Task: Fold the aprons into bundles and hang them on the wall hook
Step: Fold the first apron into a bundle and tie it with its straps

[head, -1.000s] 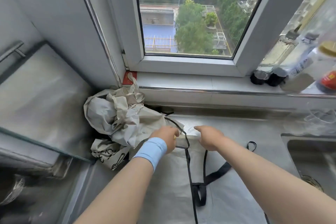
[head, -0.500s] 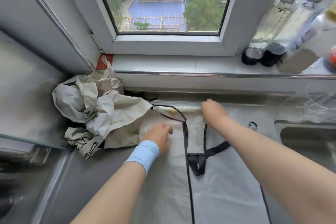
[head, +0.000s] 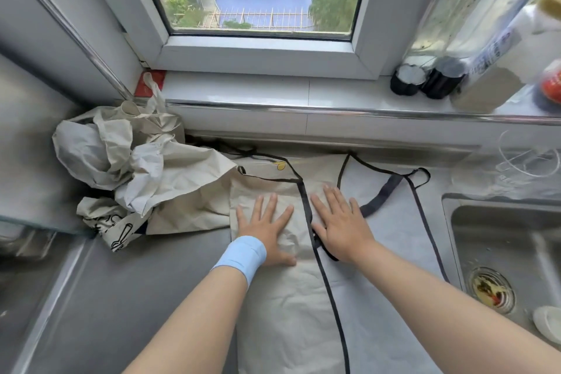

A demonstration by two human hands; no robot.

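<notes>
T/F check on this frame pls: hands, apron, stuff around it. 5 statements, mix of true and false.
1. The left hand and right hand both lie flat, fingers straight, on the apron. True.
2. The wristband on the left arm is red. False: it is light blue.
3. A crumpled pile of cloth sits to the left of the apron. True.
4. The sink lies to the left of the apron. False: it is on the right.
5. The apron is rolled into a bundle. False: it lies spread out on the counter.
</notes>
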